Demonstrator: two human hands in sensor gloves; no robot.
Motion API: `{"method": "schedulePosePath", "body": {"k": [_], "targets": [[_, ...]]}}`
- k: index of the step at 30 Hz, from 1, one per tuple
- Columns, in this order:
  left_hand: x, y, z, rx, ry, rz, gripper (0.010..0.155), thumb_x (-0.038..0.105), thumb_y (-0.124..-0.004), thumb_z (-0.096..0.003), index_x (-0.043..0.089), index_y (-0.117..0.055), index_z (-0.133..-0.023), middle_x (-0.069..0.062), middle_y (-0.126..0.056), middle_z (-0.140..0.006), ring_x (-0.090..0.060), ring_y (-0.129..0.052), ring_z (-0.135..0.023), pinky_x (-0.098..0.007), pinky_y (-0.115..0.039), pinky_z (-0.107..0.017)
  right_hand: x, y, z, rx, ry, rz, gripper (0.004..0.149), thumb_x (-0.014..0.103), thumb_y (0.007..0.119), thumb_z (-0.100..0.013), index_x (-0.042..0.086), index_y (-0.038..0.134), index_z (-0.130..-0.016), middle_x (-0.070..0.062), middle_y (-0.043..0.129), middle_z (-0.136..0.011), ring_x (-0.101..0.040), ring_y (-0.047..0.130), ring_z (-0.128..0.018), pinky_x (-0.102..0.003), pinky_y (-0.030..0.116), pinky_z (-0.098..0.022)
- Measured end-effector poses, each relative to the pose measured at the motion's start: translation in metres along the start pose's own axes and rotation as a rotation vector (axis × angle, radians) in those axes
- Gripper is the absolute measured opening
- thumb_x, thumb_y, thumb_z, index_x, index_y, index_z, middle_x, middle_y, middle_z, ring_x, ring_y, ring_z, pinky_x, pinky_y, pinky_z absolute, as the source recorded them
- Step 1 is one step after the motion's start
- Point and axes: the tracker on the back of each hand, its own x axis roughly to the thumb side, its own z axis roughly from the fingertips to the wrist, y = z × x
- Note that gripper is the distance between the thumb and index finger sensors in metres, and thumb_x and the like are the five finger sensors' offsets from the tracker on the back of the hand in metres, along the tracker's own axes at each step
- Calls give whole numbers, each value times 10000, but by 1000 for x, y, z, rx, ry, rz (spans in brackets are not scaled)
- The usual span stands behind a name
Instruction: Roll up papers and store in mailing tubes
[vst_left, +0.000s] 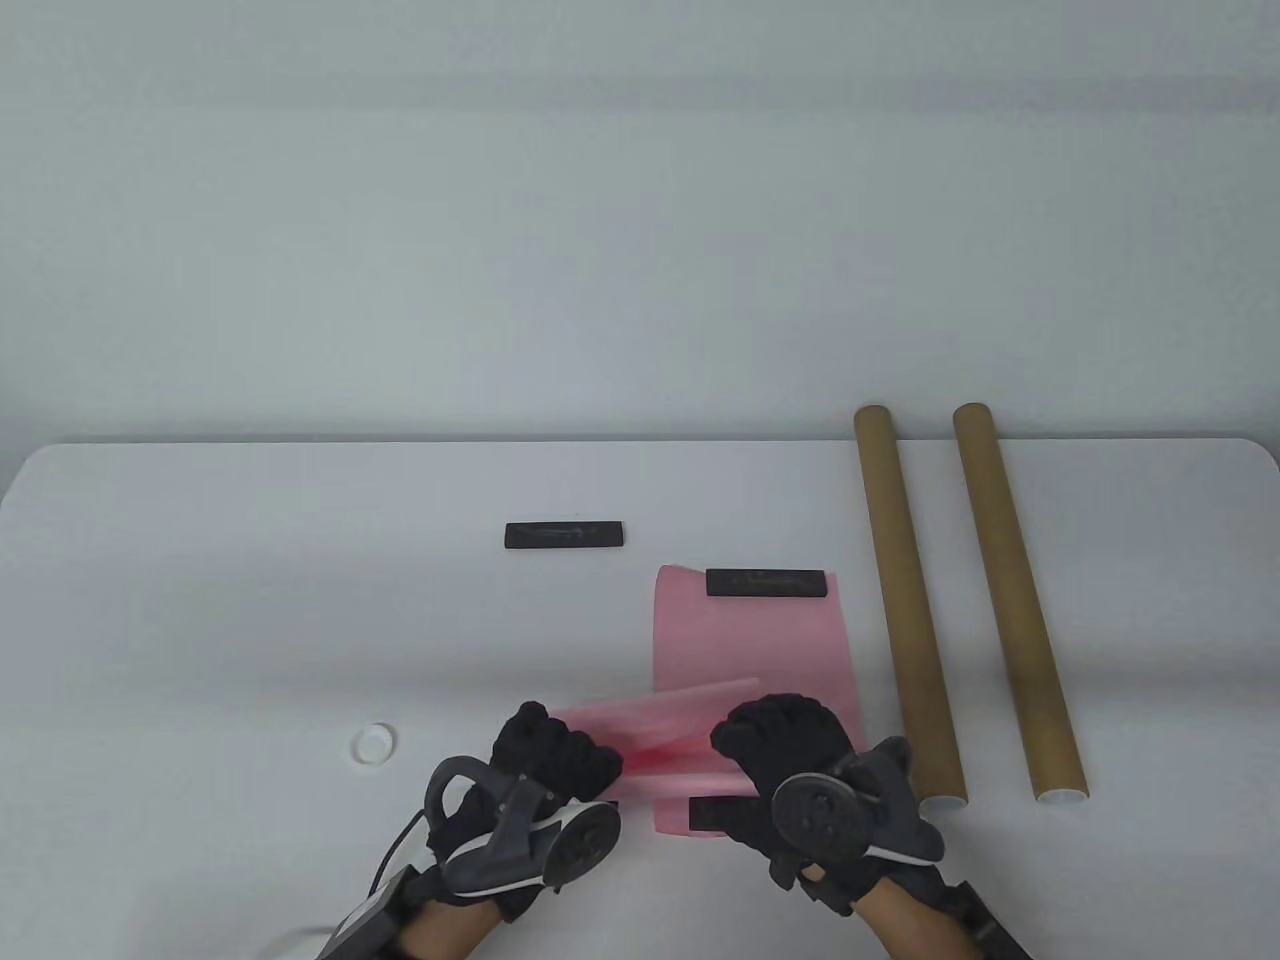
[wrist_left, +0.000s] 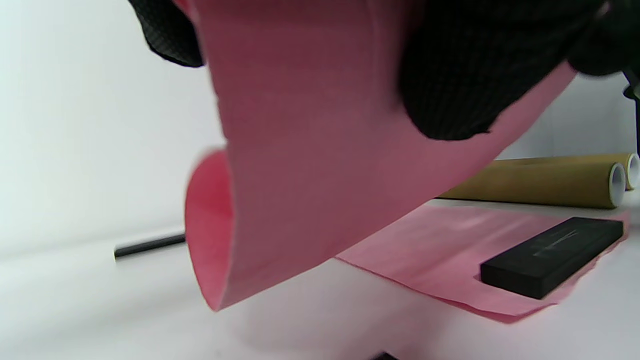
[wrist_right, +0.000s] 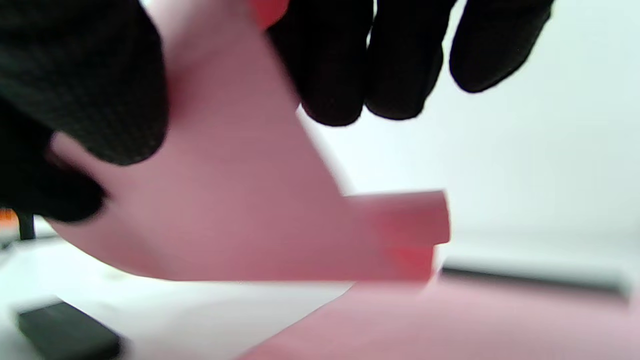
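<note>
A pink sheet (vst_left: 650, 745) was off the bench near the front edge, curled into a loose, uneven roll between both hands. The left hand (vst_left: 545, 765) had its fingers curled round the roll's left part, and the left wrist view showed a gloved finger (wrist_left: 450, 80) pressed on the curving paper with the open curl hanging below. The right hand (vst_left: 790, 745) grasped the right part, thumb on one side and fingers (wrist_right: 330, 65) on the other in the right wrist view. By my reading the rolling was only begun: the roll looked wide and slack, too loose for a tube. A second pink sheet (vst_left: 750, 650) lay flat underneath, toward the front right of the bench, pinned by a black weight (vst_left: 768, 583) at its far end and another black bar (vst_left: 715, 812) at its near end, so it was not yet rolled. A third black weight (vst_left: 563, 535) lay alone near the bench's middle. Two brown mailing tubes (vst_left: 905, 600) (vst_left: 1015, 600) lay side by side at the right, running from the back edge toward the front; whether anything was inside I could not tell, as only their white-rimmed ends showed. A small white ring (vst_left: 373, 744), possibly a cap, lay left of the hands.
</note>
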Motion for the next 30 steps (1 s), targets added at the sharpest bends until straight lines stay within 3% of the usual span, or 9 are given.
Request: {"method": "schedulePosePath", "body": {"k": [2,6,12,17,20,23,25,27,30], "targets": [[-4,-4,-1,-47,18,99,431,548,-896,-344,357,-878,-730,108,-1010,-562,-133,-1041,-604,-489,-710,-700,11,-2,1,-46,-112,174,775,581,968,-366,156,751,-977,-120,776,-1020,-456,790,-941,-689,667,-675],[-7,-7,-2,-67,20,124,424,549,-890,-349,355,-884,-726,101,-1013,-566,-142,-1038,-611,-496,-700,-705,16,3,-4,16,-79,131,513,506,953,-397,210,891,-810,-70,933,-856,-394,922,-818,-664,713,-648],[4,7,2,81,-53,-195,680,627,-888,-313,338,-737,-910,80,-929,-804,-175,-959,-799,-514,-649,-732,-2,9,-6,219,95,-217,376,469,926,-431,194,961,-684,-79,1011,-714,-387,993,-684,-659,747,-592],[5,9,4,127,-79,-230,617,591,-918,-312,335,-788,-858,108,-984,-692,-132,-1023,-691,-503,-680,-720,-14,14,-5,278,153,-433,366,464,933,-433,179,977,-659,-95,1026,-678,-392,1007,-643,-655,761,-567],[-1,10,3,103,-38,-100,482,558,-896,-343,346,-855,-774,114,-1019,-582,-119,-1055,-585,-496,-700,-709,-7,3,0,70,120,-327,491,500,945,-413,156,932,-764,-124,971,-785,-424,958,-724,-657,752,-582],[-7,6,-1,27,5,47,445,557,-895,-344,354,-879,-740,117,-1028,-550,-116,-1065,-558,-494,-700,-712,6,-15,5,-131,-35,70,752,579,960,-376,135,779,-956,-149,810,-976,-475,822,-879,-691,679,-641],[-11,0,-3,-34,16,143,436,555,-890,-347,354,-884,-734,114,-1029,-546,-119,-1064,-558,-497,-698,-712,12,-20,7,-155,-92,193,792,602,948,-375,152,731,-990,-136,764,-1017,-474,779,-919,-699,655,-655],[-13,-4,-5,-69,9,218,435,550,-893,-347,350,-887,-733,109,-1028,-548,-126,-1063,-562,-504,-694,-712,15,-17,6,-134,-98,148,768,558,967,-381,147,737,-987,-135,767,-1017,-468,781,-922,-692,653,-667],[-13,-5,-4,-66,-7,247,426,539,-896,-353,347,-888,-733,99,-1026,-556,-136,-1058,-573,-512,-685,-714,17,-8,2,-59,-102,189,535,514,944,-407,199,879,-835,-79,916,-874,-404,893,-834,-670,699,-650]]}}
